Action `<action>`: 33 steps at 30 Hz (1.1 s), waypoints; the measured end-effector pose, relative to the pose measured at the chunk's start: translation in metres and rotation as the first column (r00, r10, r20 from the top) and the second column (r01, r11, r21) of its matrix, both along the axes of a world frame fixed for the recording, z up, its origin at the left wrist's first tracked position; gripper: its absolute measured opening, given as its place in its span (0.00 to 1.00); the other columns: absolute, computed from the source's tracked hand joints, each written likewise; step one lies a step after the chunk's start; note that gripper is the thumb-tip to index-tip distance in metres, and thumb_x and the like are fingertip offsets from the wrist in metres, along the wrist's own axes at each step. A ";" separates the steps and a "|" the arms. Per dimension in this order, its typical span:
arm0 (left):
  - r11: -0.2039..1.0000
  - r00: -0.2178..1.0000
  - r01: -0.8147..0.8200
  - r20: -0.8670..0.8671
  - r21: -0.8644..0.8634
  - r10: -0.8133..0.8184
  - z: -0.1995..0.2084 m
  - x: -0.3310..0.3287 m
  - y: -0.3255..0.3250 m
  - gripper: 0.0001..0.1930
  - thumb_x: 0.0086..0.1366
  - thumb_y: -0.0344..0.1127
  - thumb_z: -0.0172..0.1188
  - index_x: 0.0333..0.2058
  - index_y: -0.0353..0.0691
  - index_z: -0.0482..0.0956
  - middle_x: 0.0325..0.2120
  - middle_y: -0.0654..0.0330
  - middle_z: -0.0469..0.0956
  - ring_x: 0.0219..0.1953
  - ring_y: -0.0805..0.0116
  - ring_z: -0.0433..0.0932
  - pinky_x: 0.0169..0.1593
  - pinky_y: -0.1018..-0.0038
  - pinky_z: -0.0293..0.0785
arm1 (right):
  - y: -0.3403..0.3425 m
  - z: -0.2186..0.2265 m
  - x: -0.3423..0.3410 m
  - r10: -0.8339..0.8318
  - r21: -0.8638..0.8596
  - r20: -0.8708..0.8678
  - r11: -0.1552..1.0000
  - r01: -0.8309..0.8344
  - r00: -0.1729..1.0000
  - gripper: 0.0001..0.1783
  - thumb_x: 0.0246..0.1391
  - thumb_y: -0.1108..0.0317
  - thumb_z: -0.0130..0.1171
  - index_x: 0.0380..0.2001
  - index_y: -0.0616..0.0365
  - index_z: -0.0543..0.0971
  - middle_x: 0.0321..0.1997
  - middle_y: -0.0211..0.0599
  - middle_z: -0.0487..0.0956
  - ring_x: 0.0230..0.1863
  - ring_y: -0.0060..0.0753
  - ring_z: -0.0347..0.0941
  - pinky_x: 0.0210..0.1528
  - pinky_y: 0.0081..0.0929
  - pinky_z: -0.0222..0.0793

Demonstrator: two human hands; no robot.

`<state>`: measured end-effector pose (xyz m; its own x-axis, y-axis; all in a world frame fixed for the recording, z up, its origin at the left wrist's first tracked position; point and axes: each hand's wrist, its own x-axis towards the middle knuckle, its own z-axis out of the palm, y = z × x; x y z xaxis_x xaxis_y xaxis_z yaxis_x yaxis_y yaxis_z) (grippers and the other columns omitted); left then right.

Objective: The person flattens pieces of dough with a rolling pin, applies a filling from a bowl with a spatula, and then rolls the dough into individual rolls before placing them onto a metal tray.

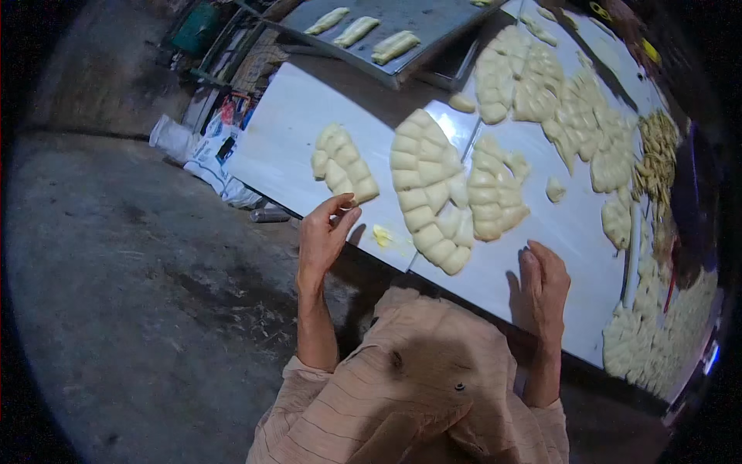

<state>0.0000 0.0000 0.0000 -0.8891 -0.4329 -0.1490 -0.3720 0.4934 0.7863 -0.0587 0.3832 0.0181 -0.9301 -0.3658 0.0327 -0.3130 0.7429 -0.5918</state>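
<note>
My left hand (323, 236) is at the front edge of the white table, its fingertips by the lower end of a small strip of scored pale dough (344, 166). Its thumb and fingers look slightly apart, and I see nothing held between them. Further right, my right hand (547, 280) hovers at the tabletop with loosely bent fingers and nothing visible in it. Between the hands lies a large curved sheet of dough (423, 166) cut into blocks. Beside it is another scored dough piece (495, 193). A yellow smear of what looks like fat (382, 236) sits near my left hand.
A dark metal tray (433, 23) with several shaped dough rolls (356, 32) overhangs the table's far side. More dough sheets (587, 116) cover the right side, near a heap of twisted brownish strips (655, 158). White sacks (212, 166) and a metal cylinder (270, 215) lie off the left edge.
</note>
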 end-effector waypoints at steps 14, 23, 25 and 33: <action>0.959 0.982 -0.186 -0.017 -0.214 0.187 -0.006 -0.082 -0.091 0.36 0.59 0.41 0.69 0.63 0.31 0.67 0.37 0.50 0.81 0.39 0.49 0.82 0.45 0.58 0.76 | -0.362 -0.058 -0.166 0.506 -0.017 -0.423 0.825 -0.565 0.752 0.23 0.59 0.54 0.62 0.51 0.57 0.80 0.57 0.47 0.77 0.58 0.51 0.74 0.55 0.45 0.72; 0.967 0.973 -0.216 0.052 -0.132 0.225 -0.018 -0.073 -0.101 0.33 0.59 0.44 0.67 0.63 0.42 0.73 0.41 0.54 0.83 0.39 0.59 0.83 0.47 0.65 0.78 | -0.371 -0.039 -0.203 0.532 -0.455 0.173 0.789 -0.412 0.829 0.27 0.60 0.47 0.61 0.46 0.62 0.75 0.37 0.56 0.83 0.37 0.48 0.82 0.43 0.43 0.74; 0.980 0.986 -0.165 0.005 -0.114 0.167 -0.019 -0.073 -0.103 0.32 0.60 0.43 0.67 0.62 0.39 0.74 0.48 0.50 0.81 0.48 0.56 0.81 0.54 0.65 0.76 | -0.371 -0.043 -0.206 0.509 -0.483 0.224 0.799 -0.359 0.831 0.23 0.61 0.50 0.61 0.44 0.61 0.75 0.37 0.46 0.80 0.39 0.37 0.78 0.43 0.36 0.72; 0.988 0.999 -0.033 -0.024 0.148 0.037 -0.003 -0.118 -0.090 0.31 0.60 0.47 0.69 0.57 0.36 0.76 0.41 0.50 0.85 0.41 0.58 0.84 0.46 0.64 0.76 | -0.374 -0.009 -0.206 0.608 -0.385 0.247 0.776 -0.499 0.755 0.21 0.65 0.52 0.58 0.46 0.62 0.80 0.40 0.37 0.82 0.43 0.29 0.76 0.48 0.31 0.72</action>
<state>-0.1177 -0.0901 -0.0031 -0.8780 -0.4391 -0.1905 -0.3654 0.3579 0.8593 -0.2644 0.0097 0.0094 -0.5333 -0.8438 -0.0600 -0.3551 0.2877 -0.8895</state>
